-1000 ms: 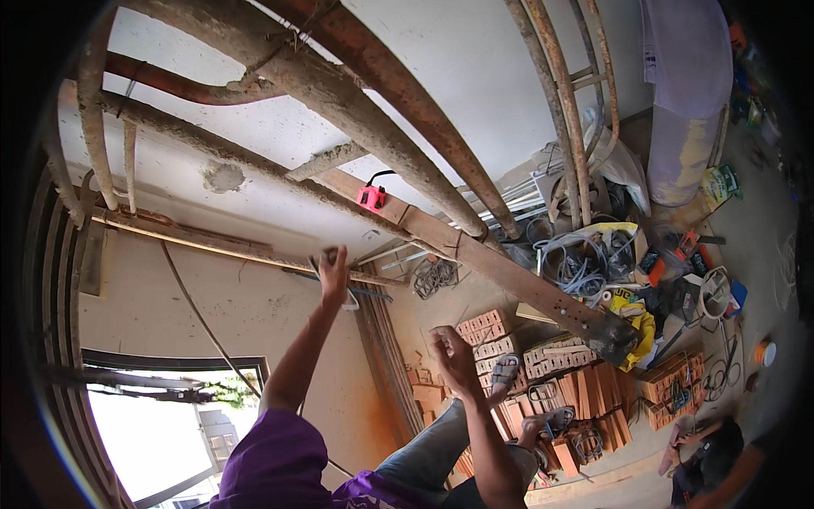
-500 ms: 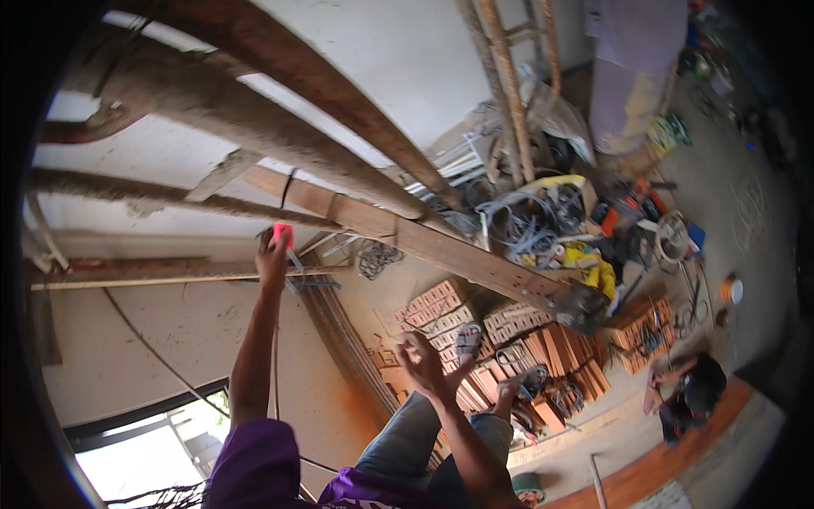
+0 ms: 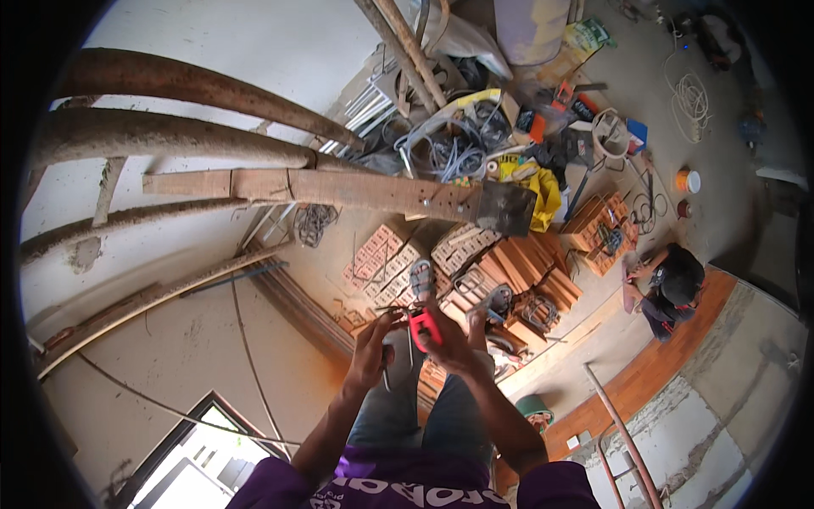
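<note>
In front of my legs, both hands are close together. My right hand (image 3: 451,344) is closed around a small red hand tool (image 3: 423,329) whose exact kind does not show. My left hand (image 3: 370,351) pinches a thin dark strip (image 3: 393,310) right beside the red tool; its far end is hard to follow. A slim light rod or tail hangs below the fingers. Ahead of my hands runs a wooden plank (image 3: 339,190) with dark bands round it and a dark sleeve at its right end.
Rusty, mortar-coated pipes (image 3: 170,136) cross the upper left. Hollow bricks (image 3: 381,254) and orange tiles (image 3: 530,276) lie stacked below, near my sandalled feet. Beyond sits a heap of hoses and bags (image 3: 458,140). Another person (image 3: 674,284) crouches at the right, near a metal pipe (image 3: 619,424).
My left hand has come down from beside the plank to my right hand. The red tool, earlier up at my left hand, is now in my right. The view has shifted.
</note>
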A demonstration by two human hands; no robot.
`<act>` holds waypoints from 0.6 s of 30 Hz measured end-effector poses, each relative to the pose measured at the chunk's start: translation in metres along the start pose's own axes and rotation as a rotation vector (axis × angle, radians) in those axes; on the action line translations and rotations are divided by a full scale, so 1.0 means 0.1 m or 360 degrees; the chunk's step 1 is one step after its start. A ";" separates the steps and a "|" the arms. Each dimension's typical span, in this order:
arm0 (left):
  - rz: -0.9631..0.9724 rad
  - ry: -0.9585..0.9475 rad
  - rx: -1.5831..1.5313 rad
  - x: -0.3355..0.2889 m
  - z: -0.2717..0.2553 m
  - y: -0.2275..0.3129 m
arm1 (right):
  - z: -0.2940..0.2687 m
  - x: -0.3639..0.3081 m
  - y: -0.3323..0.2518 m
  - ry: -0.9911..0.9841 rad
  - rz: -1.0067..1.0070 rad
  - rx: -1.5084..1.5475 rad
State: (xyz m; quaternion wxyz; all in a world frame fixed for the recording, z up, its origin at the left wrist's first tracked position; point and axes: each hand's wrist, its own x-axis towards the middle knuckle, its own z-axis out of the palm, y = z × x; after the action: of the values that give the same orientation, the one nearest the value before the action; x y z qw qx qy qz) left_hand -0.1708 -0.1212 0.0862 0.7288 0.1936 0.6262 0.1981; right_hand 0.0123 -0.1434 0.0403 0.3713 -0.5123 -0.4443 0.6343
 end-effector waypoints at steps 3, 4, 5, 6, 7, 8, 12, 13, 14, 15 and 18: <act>-0.0172 -0.0139 0.0138 0.18 0.28 0.13 | -0.37 -0.14 -0.30 -0.0071 0.0067 -0.0309; -0.0143 -0.0145 0.0237 0.20 0.35 0.14 | -0.41 -0.18 -0.29 -0.0002 0.0034 -0.0360; -0.0114 -0.0159 0.0344 0.22 0.42 0.15 | -0.44 -0.21 -0.28 0.0080 0.0002 -0.0410; -0.0083 -0.0196 0.0454 0.25 0.57 0.13 | -0.54 -0.28 -0.28 0.0179 -0.0025 -0.0472; -0.0059 -0.0214 0.0523 0.26 0.68 0.11 | -0.62 -0.37 -0.27 0.0129 0.0040 -0.0444; -0.0035 -0.0245 0.0607 0.24 0.73 0.07 | -0.65 -0.49 -0.25 0.0097 0.0105 -0.0408; 0.0096 -0.0323 0.0458 0.49 1.23 -0.12 | -0.87 -1.03 0.61 0.0175 0.0023 -0.0244; -0.0003 -0.0195 0.0609 0.30 1.34 0.03 | -1.09 -1.24 0.40 0.0069 0.0295 -0.0222; 0.0071 -0.0233 0.0513 0.25 1.45 0.07 | -1.17 -1.37 0.25 -0.0052 0.0568 -0.0217; -0.0024 -0.0259 0.0441 0.14 1.66 0.15 | -1.24 -1.76 0.37 0.0138 0.0437 -0.0672; -0.0065 -0.0601 0.0437 0.02 2.23 0.32 | -1.20 -2.58 0.66 0.0423 0.0579 -0.0215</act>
State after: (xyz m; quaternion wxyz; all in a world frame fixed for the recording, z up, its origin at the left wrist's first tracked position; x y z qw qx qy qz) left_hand 0.0486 -0.1002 0.1330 0.8037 0.3119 0.5035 0.0564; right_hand 0.1805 -0.3824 0.0514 0.2710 -0.6865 -0.3333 0.5866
